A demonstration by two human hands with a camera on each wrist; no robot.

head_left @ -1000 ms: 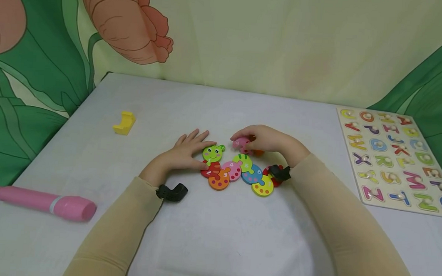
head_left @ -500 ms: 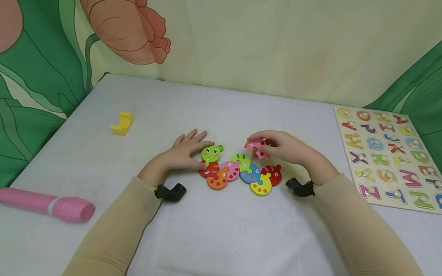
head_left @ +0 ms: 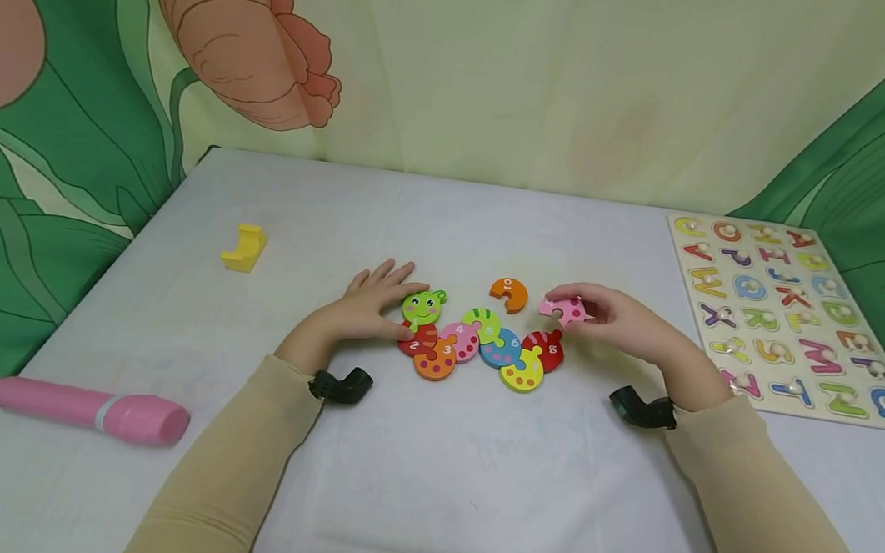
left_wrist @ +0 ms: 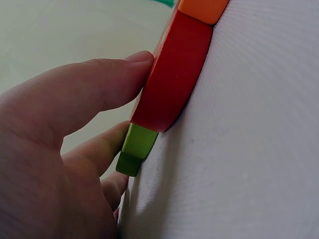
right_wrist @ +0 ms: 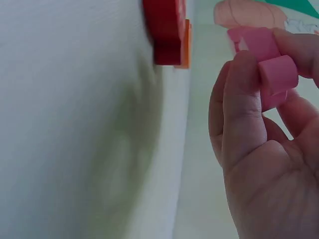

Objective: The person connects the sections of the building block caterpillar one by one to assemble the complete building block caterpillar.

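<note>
A caterpillar number puzzle lies joined on the table, from a green head piece [head_left: 422,308] to a red piece numbered 8 [head_left: 544,351]. My left hand [head_left: 369,306] rests at its left end, fingers spread. Its thumb touches the red piece numbered 2 [left_wrist: 174,69] and a finger touches the green head. My right hand [head_left: 620,319] pinches a pink puzzle piece [right_wrist: 271,64] between thumb and fingers, raised off the table just right of and above the red 8. Apart from the chain, an orange piece numbered 10 [head_left: 514,294] lies behind it.
A letter puzzle board [head_left: 773,336] lies at the right of the white table [head_left: 431,485]. On the left are a yellow block [head_left: 244,249] and a big pink pen-shaped object [head_left: 83,408]. A printed curtain [head_left: 498,79] hangs behind the table.
My right hand has moved to the right with the pink piece, past the red 8. The orange 10, hidden behind that hand earlier, now shows. My left hand has stayed in place.
</note>
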